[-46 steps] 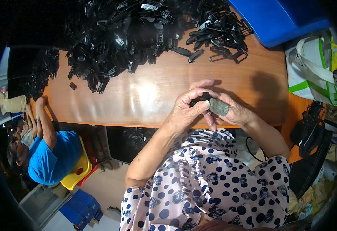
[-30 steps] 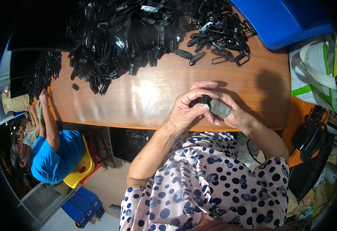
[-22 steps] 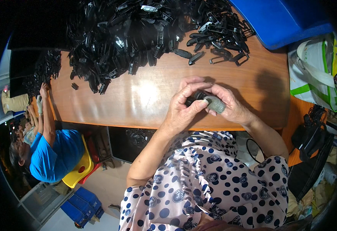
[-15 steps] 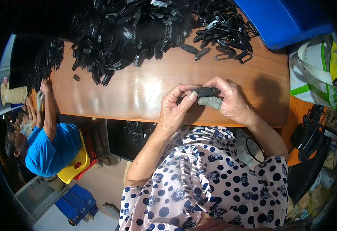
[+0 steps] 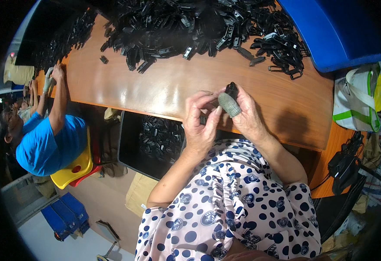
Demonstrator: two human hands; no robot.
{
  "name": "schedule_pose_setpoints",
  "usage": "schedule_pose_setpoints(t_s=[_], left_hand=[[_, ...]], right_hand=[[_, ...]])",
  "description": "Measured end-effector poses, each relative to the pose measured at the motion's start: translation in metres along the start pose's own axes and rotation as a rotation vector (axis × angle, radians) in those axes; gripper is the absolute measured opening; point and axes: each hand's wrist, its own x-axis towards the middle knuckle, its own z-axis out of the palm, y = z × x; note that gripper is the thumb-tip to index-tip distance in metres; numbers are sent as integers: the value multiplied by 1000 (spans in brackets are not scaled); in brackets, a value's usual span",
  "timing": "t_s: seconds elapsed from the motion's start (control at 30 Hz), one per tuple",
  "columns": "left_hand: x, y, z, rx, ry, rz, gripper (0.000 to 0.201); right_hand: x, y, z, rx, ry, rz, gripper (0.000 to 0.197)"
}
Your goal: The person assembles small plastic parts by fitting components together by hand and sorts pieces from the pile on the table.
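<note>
My right hand point(image 5: 248, 114) grips a small black plastic part point(image 5: 231, 90) over the table's front edge; a grey knitted cover point(image 5: 229, 105) sits on its thumb. Close beside it, my left hand point(image 5: 200, 120) has its fingers curled and its thumb pressed toward them. A small dark piece point(image 5: 203, 119) shows between that thumb and the fingers; its kind is not clear. Across the back of the wooden table point(image 5: 164, 93) spreads a big heap of black plastic parts point(image 5: 186, 30), some of them frame-shaped.
Below the table edge at left stands a black bin point(image 5: 129, 150) holding more black parts. A blue container point(image 5: 334, 35) is at the far right, with a white-green bag point(image 5: 355, 102) beside it. A co-worker in a blue shirt point(image 5: 51, 143) sits at left near another pile.
My right hand has turned the black part from lying crosswise to pointing away from me. My left hand has come off its end. The view has shifted, showing more of the bin.
</note>
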Motion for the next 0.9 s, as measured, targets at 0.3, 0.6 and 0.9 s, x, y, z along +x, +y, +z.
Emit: schedule_pose_setpoints(t_s=[0.3, 0.6, 0.9], left_hand=[[-9, -6, -40, -297, -399, -406, 34], [-62, -1, -50, -129, -345, -526, 28], [-76, -2, -44, -6, -294, -729, 21]], right_hand=[[-28, 29, 18, -323, -204, 53, 43], [-70, 65, 33, -96, -354, 219, 42], [-93, 112, 27, -501, -329, 249, 52]])
